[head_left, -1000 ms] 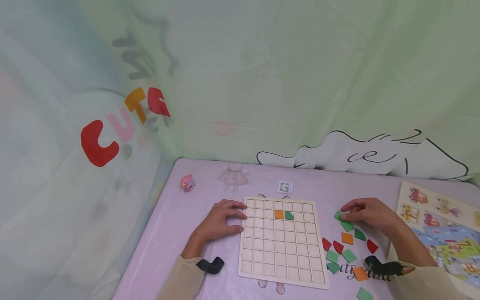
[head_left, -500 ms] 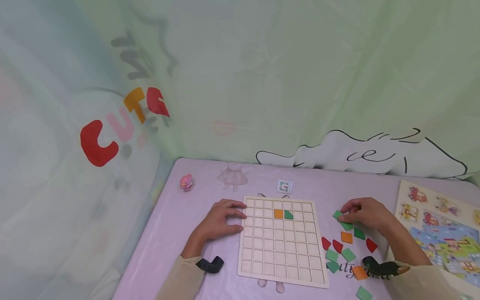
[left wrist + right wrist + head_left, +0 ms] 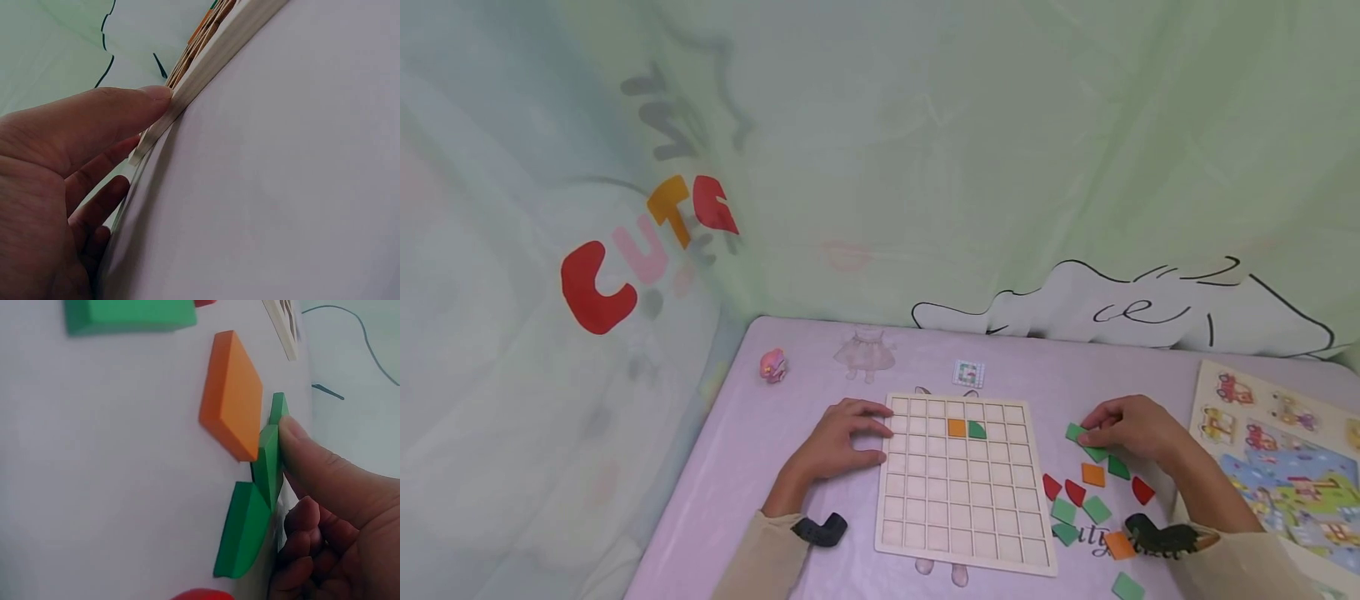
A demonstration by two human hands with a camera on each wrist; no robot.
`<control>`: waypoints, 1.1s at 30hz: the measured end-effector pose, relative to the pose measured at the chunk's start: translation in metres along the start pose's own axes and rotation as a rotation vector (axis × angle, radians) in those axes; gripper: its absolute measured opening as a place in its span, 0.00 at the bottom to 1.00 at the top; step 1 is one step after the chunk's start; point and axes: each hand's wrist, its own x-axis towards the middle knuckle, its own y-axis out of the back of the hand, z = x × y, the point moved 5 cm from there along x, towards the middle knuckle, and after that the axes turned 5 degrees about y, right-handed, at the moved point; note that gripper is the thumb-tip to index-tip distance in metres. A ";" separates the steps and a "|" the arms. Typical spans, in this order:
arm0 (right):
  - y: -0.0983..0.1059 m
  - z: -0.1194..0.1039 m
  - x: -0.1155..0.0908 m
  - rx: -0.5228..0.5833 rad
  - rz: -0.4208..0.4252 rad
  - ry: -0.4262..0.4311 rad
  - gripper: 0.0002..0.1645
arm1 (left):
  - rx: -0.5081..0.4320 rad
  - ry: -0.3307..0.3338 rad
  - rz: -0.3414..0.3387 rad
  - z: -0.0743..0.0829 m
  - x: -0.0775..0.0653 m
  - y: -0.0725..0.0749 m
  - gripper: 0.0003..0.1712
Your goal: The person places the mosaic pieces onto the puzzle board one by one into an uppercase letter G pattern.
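As grid board [image 3: 966, 492] is likely steadied at left edge by left hand [image 3: 841, 438], fingers loose, green square tile [image 3: 1073, 431] is pinched by right hand [image 3: 1133, 430].

Visible are eight green tiles [image 3: 1063, 511], three orange tiles [image 3: 1093, 475], three red tiles [image 3: 1142, 490] and one gridded board [image 3: 961, 517].

The right hand [image 3: 340, 515] touches two green tiles [image 3: 270, 456] at three o'clock; an orange tile [image 3: 232, 397] lies at one, a dark-green piece [image 3: 244, 531] at five.
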 end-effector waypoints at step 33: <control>-0.004 -0.018 -0.002 -0.005 0.009 0.112 0.22 | 0.014 0.001 0.001 0.001 0.000 0.000 0.16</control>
